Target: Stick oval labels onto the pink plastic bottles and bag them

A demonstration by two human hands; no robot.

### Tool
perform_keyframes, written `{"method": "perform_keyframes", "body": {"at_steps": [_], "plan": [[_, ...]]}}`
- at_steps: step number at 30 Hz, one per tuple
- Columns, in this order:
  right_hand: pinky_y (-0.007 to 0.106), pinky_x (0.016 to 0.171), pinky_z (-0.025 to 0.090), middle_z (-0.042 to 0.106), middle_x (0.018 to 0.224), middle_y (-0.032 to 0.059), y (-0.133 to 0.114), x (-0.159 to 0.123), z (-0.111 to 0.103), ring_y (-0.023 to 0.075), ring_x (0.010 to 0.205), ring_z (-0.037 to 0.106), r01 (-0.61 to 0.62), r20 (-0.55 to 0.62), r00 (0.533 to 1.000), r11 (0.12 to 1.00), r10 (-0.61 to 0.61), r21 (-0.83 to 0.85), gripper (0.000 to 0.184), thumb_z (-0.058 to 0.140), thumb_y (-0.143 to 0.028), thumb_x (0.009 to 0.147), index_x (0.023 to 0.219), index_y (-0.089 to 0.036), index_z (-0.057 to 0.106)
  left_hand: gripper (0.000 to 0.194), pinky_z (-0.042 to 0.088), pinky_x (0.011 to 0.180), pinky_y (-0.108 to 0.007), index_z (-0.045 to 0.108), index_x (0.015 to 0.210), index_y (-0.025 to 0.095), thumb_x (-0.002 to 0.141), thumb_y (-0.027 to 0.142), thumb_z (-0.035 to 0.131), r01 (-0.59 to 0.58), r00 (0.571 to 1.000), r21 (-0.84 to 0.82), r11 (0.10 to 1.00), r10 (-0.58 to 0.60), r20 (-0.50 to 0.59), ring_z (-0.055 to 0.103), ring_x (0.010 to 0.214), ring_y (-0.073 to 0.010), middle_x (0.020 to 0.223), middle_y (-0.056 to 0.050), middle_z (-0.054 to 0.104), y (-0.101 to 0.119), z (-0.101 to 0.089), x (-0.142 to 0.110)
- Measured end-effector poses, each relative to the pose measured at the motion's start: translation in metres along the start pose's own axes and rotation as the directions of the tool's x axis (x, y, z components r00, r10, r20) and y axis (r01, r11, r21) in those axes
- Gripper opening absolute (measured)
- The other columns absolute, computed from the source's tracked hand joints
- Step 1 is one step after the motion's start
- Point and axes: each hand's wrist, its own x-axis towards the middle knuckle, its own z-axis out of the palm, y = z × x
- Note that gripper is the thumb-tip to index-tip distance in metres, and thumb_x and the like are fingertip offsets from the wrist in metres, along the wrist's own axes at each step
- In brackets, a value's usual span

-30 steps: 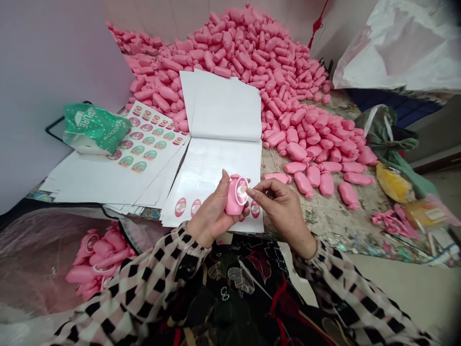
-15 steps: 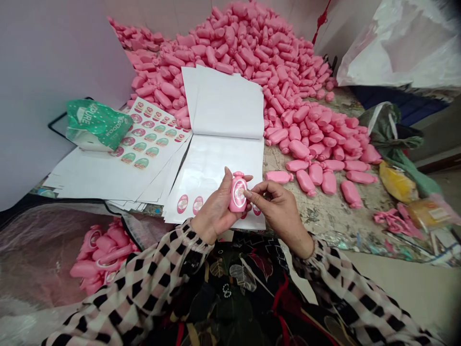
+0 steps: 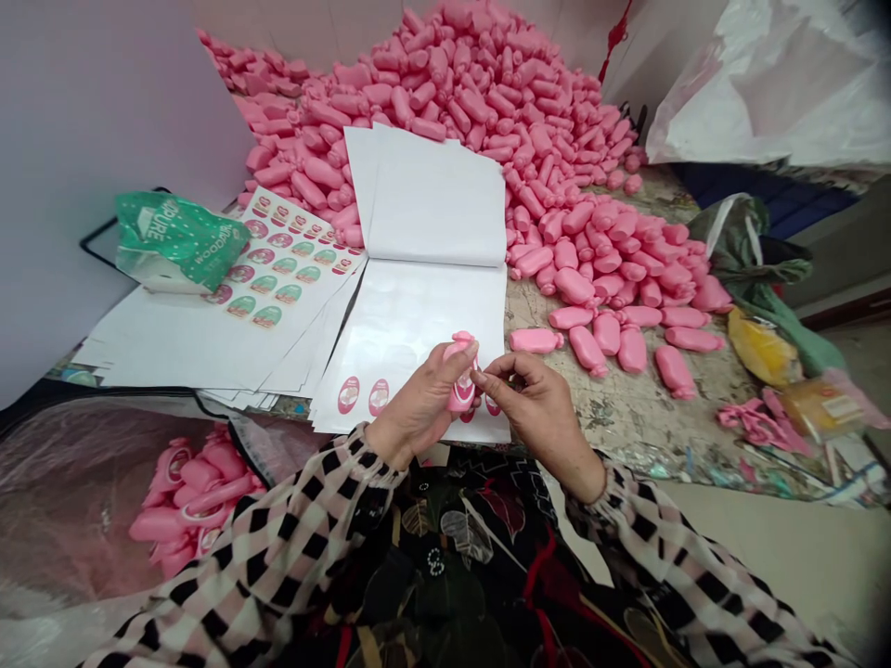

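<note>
My left hand [image 3: 418, 399] grips a small pink bottle [image 3: 460, 399] upright, its thumb lying across the front. The bottle's oval pink-and-white sticker is partly hidden by that thumb. My right hand [image 3: 539, 404] is closed in a pinch, thumb and forefinger at the right edge of this sticker. Exactly how the fingertips meet it is hard to see. Below both hands lies a white sticker sheet [image 3: 390, 320], with several oval stickers [image 3: 379, 396] left along its lower edge.
A large heap of pink bottles [image 3: 473, 83] fills the table's back. Sheets of round labels [image 3: 278, 264] lie left, under a green packet [image 3: 185, 241]. An open clear bag [image 3: 76, 492] with pink bottles hangs at lower left. A yellow packet [image 3: 762, 348] lies right.
My left thumb has moved from the bottle's side across its front, and the bottle has turned slightly. My right fingertips have shifted little, staying at the sticker's edge.
</note>
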Motion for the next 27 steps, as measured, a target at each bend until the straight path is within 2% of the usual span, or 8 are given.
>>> {"method": "perform_keyframes", "body": {"at_steps": [5, 9, 12, 17, 21, 24, 26, 27], "plan": [[0.028, 0.066, 0.039, 0.063, 0.079, 0.0006, 0.012, 0.000, -0.013, 0.0148, 0.072, 0.055, 0.041, -0.031, 0.998, 0.965, -0.051, -0.258, 0.019, 0.060, -0.040, 0.083, 0.079, -0.022, 0.065, 0.026, 0.043, 0.057, -0.024, 0.048, 0.100, 0.022, 0.083, 0.038, 0.059, -0.022, 0.997, 0.030, 0.999, 0.024, -0.069, 0.054, 0.064, -0.0108, 0.077, 0.001, 0.052, 0.000, -0.003, -0.001], [0.028, 0.064, 0.039, 0.063, 0.081, 0.0009, 0.017, 0.002, -0.013, 0.0151, 0.071, 0.054, -0.011, -0.080, 0.997, 0.985, -0.003, -0.170, 0.024, 0.061, -0.046, 0.081, 0.082, -0.022, 0.063, 0.028, 0.048, 0.059, -0.027, 0.048, 0.104, 0.023, 0.085, 0.042, 0.056, -0.015, 0.999, 0.062, 0.998, 0.018, -0.046, 0.056, 0.067, -0.0129, 0.079, 0.000, 0.053, 0.001, -0.001, -0.002], [0.027, 0.064, 0.039, 0.061, 0.084, -0.0001, 0.012, -0.002, -0.003, 0.0156, 0.073, 0.054, -0.030, -0.080, 0.997, 0.988, 0.018, -0.151, 0.032, 0.066, -0.050, 0.075, 0.091, -0.023, 0.058, 0.026, 0.048, 0.057, -0.025, 0.049, 0.104, 0.024, 0.086, 0.042, 0.055, 0.007, 0.999, 0.061, 0.998, -0.004, -0.050, 0.054, 0.064, -0.0101, 0.082, 0.001, 0.050, 0.000, 0.004, -0.005], [0.028, 0.062, 0.039, 0.060, 0.087, -0.0004, 0.010, -0.015, 0.010, 0.0157, 0.072, 0.054, -0.066, 0.019, 0.997, 0.979, 0.071, -0.195, 0.045, 0.071, -0.052, 0.068, 0.098, -0.023, 0.053, 0.029, 0.044, 0.051, -0.021, 0.050, 0.103, 0.023, 0.087, 0.046, 0.053, -0.032, 0.994, 0.080, 0.996, 0.040, -0.098, 0.054, 0.059, -0.0094, 0.075, 0.003, 0.050, 0.002, -0.001, -0.008], [0.028, 0.064, 0.041, 0.061, 0.084, -0.0004, 0.024, -0.012, -0.001, 0.0160, 0.073, 0.055, -0.033, 0.043, 0.998, 0.985, 0.040, -0.167, 0.039, 0.069, -0.050, 0.071, 0.095, -0.023, 0.055, 0.033, 0.039, 0.045, -0.019, 0.048, 0.101, 0.022, 0.082, 0.044, 0.061, -0.044, 0.982, 0.216, 0.975, 0.082, -0.168, 0.051, 0.050, -0.0095, 0.064, 0.004, 0.051, 0.013, -0.010, -0.019], [0.030, 0.069, 0.043, 0.063, 0.086, 0.0016, 0.038, 0.003, -0.024, 0.0172, 0.079, 0.058, 0.042, 0.043, 0.999, 0.955, -0.031, -0.294, 0.020, 0.062, -0.040, 0.080, 0.088, -0.022, 0.061, 0.037, 0.031, 0.038, -0.016, 0.051, 0.102, 0.023, 0.075, 0.039, 0.069, -0.025, 0.950, 0.369, 0.929, 0.137, -0.280, 0.044, 0.043, -0.0073, 0.059, 0.006, 0.050, 0.029, -0.021, -0.044], [0.031, 0.071, 0.044, 0.064, 0.096, 0.0045, 0.046, 0.016, -0.042, 0.0197, 0.086, 0.059, 0.082, 0.049, 0.997, 0.871, -0.066, -0.485, 0.015, 0.056, -0.029, 0.082, 0.093, -0.022, 0.064, 0.034, 0.034, 0.040, -0.016, 0.054, 0.104, 0.024, 0.077, 0.041, 0.066, -0.020, 0.896, 0.490, 0.872, 0.233, -0.377, 0.043, 0.044, -0.0065, 0.060, 0.006, 0.050, 0.044, -0.038, -0.072], [0.032, 0.070, 0.044, 0.064, 0.103, 0.0061, 0.050, 0.022, -0.050, 0.0213, 0.090, 0.059, 0.096, 0.061, 0.995, 0.806, -0.074, -0.584, 0.021, 0.053, -0.023, 0.082, 0.100, -0.022, 0.064, 0.030, 0.035, 0.040, -0.016, 0.055, 0.103, 0.024, 0.081, 0.044, 0.061, -0.003, 0.864, 0.580, 0.815, 0.294, -0.408, 0.041, 0.044, -0.0063, 0.058, 0.007, 0.048, 0.052, -0.050, -0.087]]}}
